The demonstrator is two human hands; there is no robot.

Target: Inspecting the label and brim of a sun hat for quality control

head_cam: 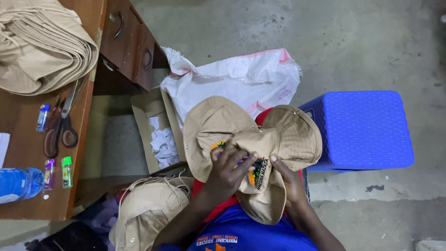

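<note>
Box [151, 109] holds white scraps [163, 142]; both hands' [227, 174] grip clasps tan hat [253, 139].

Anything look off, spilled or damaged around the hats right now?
Nothing looks damaged or spilled. The left hand and right hand hold a tan hat on the lap. The cardboard box of white scraps sits askew on the floor, and more hats lie heaped below the desk.

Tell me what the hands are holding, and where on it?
Both hold the tan hat: the left hand lies on its embroidered patch gripping a small purple tool, the right hand holds beside the patch.
</note>
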